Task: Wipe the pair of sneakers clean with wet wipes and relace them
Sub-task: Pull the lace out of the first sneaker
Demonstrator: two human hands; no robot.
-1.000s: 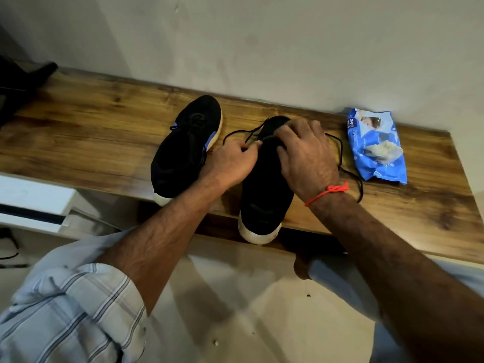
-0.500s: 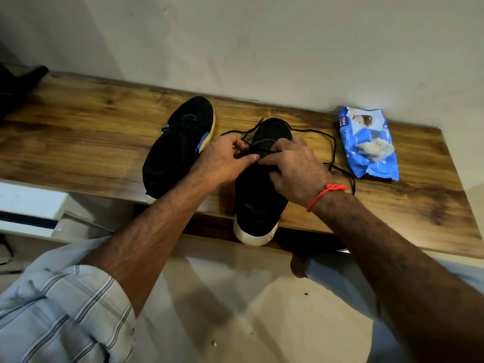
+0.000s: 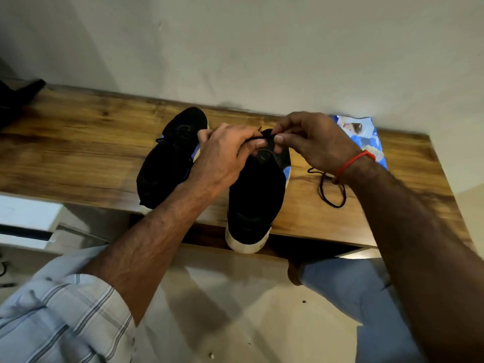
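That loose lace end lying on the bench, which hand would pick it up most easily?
Probably the right hand. The loose lace end lies on the bench just beneath its wrist, right of the sneaker. The left hand would have to cross over.

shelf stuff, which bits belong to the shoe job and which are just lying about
In the job:
- right sneaker
- left sneaker
- black lace, pinched by left hand and right hand
- wet wipes pack

Lying about:
- dark object at the shelf's far left end

Both hands [image 3: 264,150] pinch lace [image 3: 263,138] (over rt sneaker [image 3: 255,195]).
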